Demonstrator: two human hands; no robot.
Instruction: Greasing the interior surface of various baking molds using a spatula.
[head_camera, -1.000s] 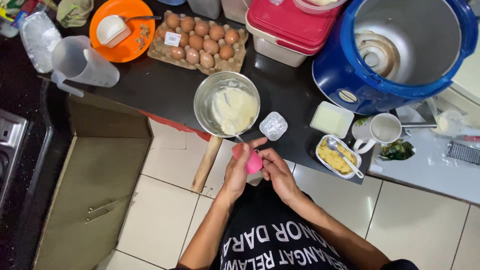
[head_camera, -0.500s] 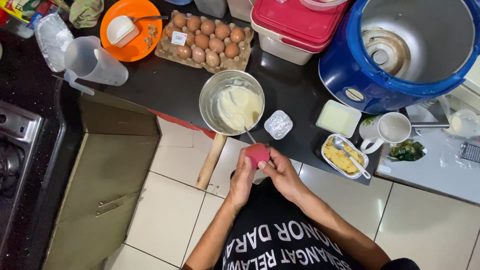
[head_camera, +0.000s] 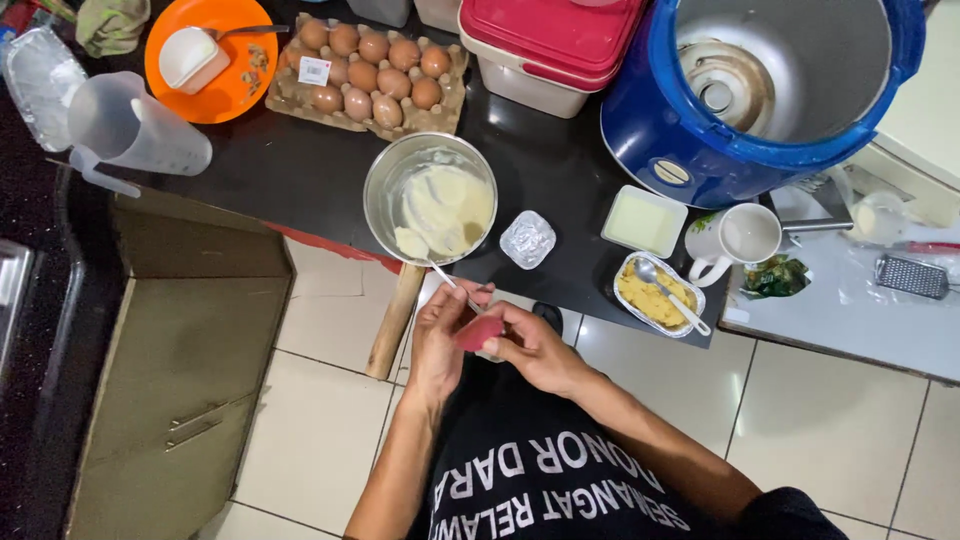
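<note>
Fingers cover most of the small pink object (head_camera: 480, 332), so its kind stays unclear. It sits between the left hand (head_camera: 440, 345) and right hand (head_camera: 535, 345), both closed around it, just below the metal bowl (head_camera: 385, 180).

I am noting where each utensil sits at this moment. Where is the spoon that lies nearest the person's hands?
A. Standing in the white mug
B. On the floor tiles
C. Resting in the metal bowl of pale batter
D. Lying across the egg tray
C: the spoon rests in the metal bowl of pale batter, its handle sticking out over the rim toward the left hand and right hand, which together hold a small pink thing.
</note>
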